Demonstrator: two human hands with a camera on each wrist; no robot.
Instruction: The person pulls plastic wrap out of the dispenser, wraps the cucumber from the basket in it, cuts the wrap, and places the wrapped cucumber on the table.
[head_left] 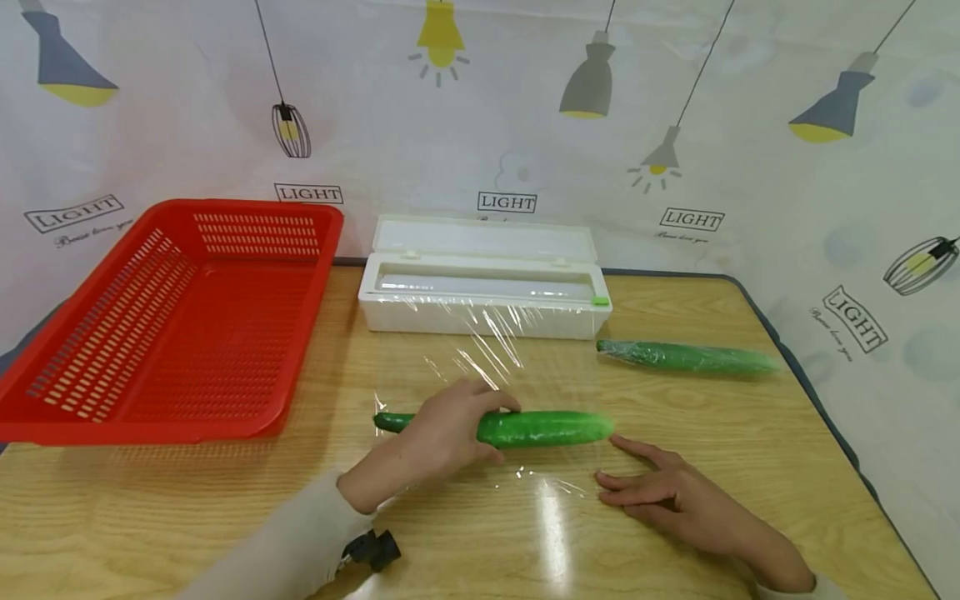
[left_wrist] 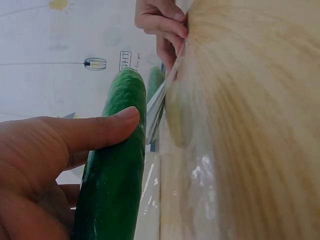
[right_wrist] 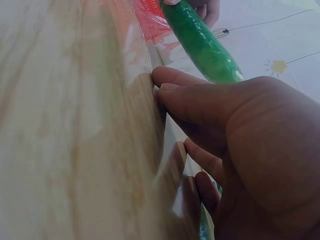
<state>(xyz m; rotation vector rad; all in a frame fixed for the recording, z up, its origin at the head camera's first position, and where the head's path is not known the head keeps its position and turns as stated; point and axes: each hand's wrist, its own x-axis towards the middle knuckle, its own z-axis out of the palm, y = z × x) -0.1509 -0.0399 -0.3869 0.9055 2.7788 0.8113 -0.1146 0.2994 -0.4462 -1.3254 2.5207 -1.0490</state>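
Head view. A white dispenser box [head_left: 450, 321] stands with its lid raised; cling film [head_left: 487, 358] runs from it across the table [head_left: 637, 575]. The left hand [head_left: 450, 427] grips a green cucumber [head_left: 551, 428] over the sheet, and the right hand [head_left: 667, 496] lies at the sheet's right edge. To the right rests a second cucumber [head_left: 693, 358], already enclosed in film; a red basket [head_left: 311, 333] stands at left. The wrapping is judged partway along: one piece is done, while the held one is not yet enclosed and its sheet still joins the box.

Left wrist view. The left thumb lies along the gripped cucumber, which is apart from the table. Beyond it, the right fingers meet a raised fold of film. Folding over and freeing the sheet appear to remain.

Right wrist view. Thumb and forefinger come together at the film's edge, apparently pinching it, with the cucumber's tip beyond.
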